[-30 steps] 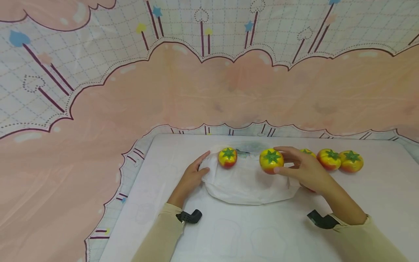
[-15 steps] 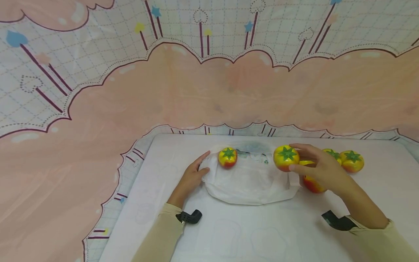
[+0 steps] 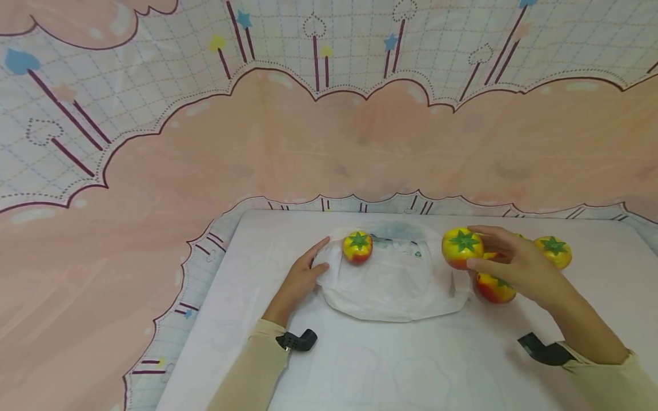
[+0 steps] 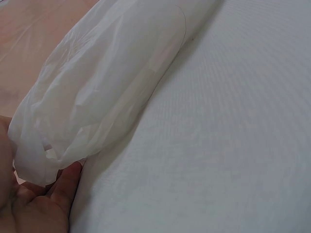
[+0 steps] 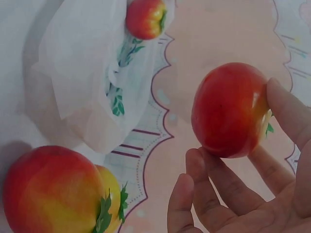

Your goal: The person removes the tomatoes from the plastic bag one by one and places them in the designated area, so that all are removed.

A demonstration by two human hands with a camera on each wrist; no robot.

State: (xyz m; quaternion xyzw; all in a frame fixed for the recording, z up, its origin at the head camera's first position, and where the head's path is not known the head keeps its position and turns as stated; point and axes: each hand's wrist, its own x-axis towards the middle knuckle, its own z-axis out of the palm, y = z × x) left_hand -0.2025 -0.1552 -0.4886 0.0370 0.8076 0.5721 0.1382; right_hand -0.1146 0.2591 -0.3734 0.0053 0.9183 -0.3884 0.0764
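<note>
A white plastic bag [image 3: 380, 285] with green print lies on the table, and one yellow-red tomato [image 3: 357, 247] with a green star-shaped top rests on its left part. My left hand [image 3: 303, 278] holds the bag's left edge; in the left wrist view, the thin plastic [image 4: 97, 87] passes between thumb and fingers. My right hand [image 3: 524, 262] pinches another tomato [image 3: 462, 248] by thumb and fingertips, raised near the bag's right edge. From the right wrist view, this tomato [image 5: 232, 110] shows its red underside, with the fingers below it.
Several more tomatoes lie to the right of the bag: one in front [image 3: 495, 288], one farther right [image 3: 555, 251], others partly hidden behind my right hand. The white table [image 3: 370, 365] meets a patterned cloth backdrop [image 3: 360, 142] at its far edge.
My right hand has moved rightward with the tomato, from above the bag to its right edge. The left hand, the bag and the tomato on it have stayed in place.
</note>
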